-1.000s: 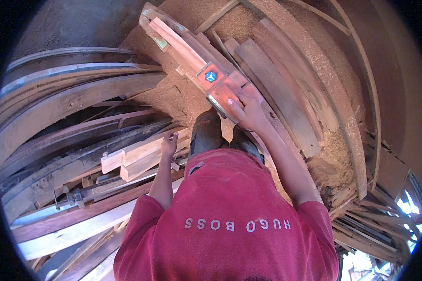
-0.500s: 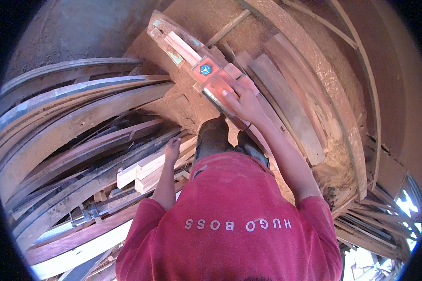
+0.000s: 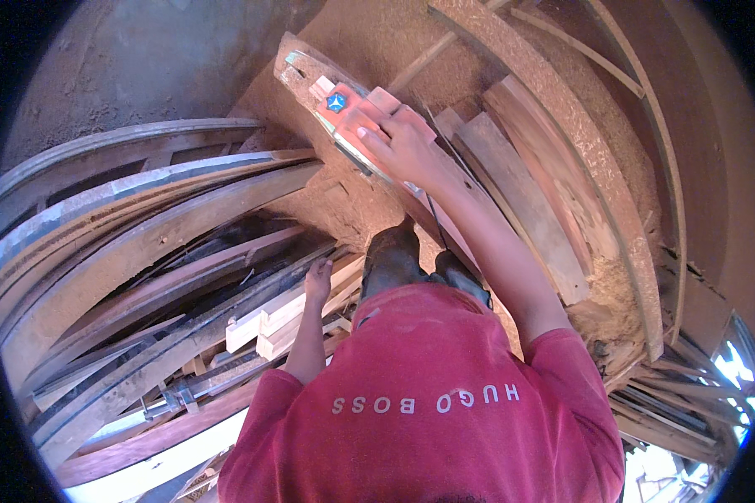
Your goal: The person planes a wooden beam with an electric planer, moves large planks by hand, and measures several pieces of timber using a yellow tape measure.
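My right hand (image 3: 407,151) is wrapped round the rear handle of a red electric planer (image 3: 367,113) with a blue star-shaped knob at its front. The planer rests on a narrow wooden piece (image 3: 322,85) on a long bench board (image 3: 294,52), toward the board's far end. A dark cord trails back from the tool beneath my forearm. Away from the work, my left hand (image 3: 318,280) hangs at my left side with its fingers curled in and nothing visible in them. It is nearest to some pale squared timbers (image 3: 281,323).
Long planks and beams (image 3: 151,197) are stacked on the left, with a metal clamp (image 3: 174,399) among them. Loose boards (image 3: 520,197) lie right of the bench, beside a long curved-looking beam (image 3: 575,126). Sawdust (image 3: 331,197) covers the ground.
My right hand has pushed the planer forward and to the left along the wooden piece, covering most of it. My left hand stays low at my side, its fingers still curled.
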### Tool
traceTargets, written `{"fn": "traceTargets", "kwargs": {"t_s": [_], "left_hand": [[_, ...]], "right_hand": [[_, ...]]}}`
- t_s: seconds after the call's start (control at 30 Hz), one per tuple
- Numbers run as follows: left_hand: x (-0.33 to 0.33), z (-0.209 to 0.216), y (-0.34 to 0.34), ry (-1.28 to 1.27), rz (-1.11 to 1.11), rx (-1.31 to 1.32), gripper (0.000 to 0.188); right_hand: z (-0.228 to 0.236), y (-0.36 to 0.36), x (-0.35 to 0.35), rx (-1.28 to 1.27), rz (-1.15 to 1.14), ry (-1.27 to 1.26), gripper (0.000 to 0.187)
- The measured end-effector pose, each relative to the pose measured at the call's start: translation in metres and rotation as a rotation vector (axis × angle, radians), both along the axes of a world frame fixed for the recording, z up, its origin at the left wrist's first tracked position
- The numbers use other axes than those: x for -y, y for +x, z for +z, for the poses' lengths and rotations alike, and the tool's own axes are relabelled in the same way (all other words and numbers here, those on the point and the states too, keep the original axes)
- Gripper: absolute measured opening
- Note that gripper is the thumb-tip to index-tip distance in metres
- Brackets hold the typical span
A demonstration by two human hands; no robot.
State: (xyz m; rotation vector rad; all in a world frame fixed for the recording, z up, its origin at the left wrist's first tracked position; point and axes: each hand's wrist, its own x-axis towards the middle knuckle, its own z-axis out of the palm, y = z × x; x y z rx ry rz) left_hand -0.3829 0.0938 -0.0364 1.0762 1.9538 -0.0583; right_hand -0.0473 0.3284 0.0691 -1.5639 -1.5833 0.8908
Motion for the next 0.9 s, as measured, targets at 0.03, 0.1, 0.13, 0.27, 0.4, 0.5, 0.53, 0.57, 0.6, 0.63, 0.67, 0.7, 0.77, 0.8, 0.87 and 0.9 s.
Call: {"fn": "traceTargets", "kwargs": {"t_s": [0.03,0.1,0.13,0.27,0.4,0.5,0.53,0.57,0.6,0.63,0.67,0.7,0.77,0.8,0.87,0.9], "left_hand": [[0.0,0.002,0.001,0.003,0.02,0.018,0.048],[0.004,0.001,-0.004,0.071,-0.007,0.026,0.05],[0.01,-0.003,-0.009,0.072,-0.008,0.022,0.05],[0.026,-0.008,-0.018,0.079,0.051,0.076,0.049],[0.021,-0.009,-0.026,0.082,0.022,0.06,0.051],[0.013,-0.005,-0.01,0.189,-0.039,0.063,0.05],[0.008,-0.002,-0.002,0.138,-0.008,0.068,0.05],[0.008,-0.008,0.0,0.19,0.068,0.152,0.049],[0.002,-0.015,0.005,0.247,0.134,0.241,0.049],[-0.006,-0.017,0.013,0.25,0.112,0.253,0.049],[-0.015,-0.02,0.023,0.293,0.106,0.301,0.047],[-0.017,-0.024,0.033,0.337,0.128,0.345,0.047],[-0.03,-0.01,0.071,0.383,-0.177,0.165,0.049],[-0.04,0.005,0.088,0.437,-0.456,-0.042,0.052],[-0.065,0.026,0.131,0.616,-0.679,0.033,0.062],[-0.073,0.035,0.154,0.784,-0.85,0.073,0.073]], "right_hand": [[-0.001,-0.002,-0.008,-0.029,0.025,-0.08,0.059],[0.001,-0.009,-0.025,-0.062,0.05,-0.158,0.06],[0.005,-0.014,-0.034,-0.081,0.04,-0.117,0.061],[0.031,-0.033,-0.064,-0.132,0.034,-0.087,0.062],[-0.008,-0.053,-0.113,-0.141,-0.017,0.044,0.062],[-0.002,-0.053,-0.126,-0.117,0.022,-0.09,0.067],[0.016,-0.05,-0.124,-0.199,0.05,-0.225,0.071],[0.03,-0.043,-0.119,-0.286,0.071,-0.347,0.075],[0.031,-0.03,-0.108,-0.277,0.046,-0.338,0.075],[0.028,-0.017,-0.09,-0.135,0.045,-0.233,0.076],[0.025,0.001,-0.072,0.01,0.034,-0.131,0.077],[0.031,0.023,-0.043,0.142,0.111,-0.247,0.081],[0.032,0.063,0.051,0.156,-0.044,-0.074,0.078],[0.056,0.089,0.099,0.144,-0.047,-0.333,0.076],[0.069,0.139,0.219,0.126,-0.289,-0.268,0.062],[0.096,0.158,0.274,0.175,-0.289,-0.39,0.058]]}}
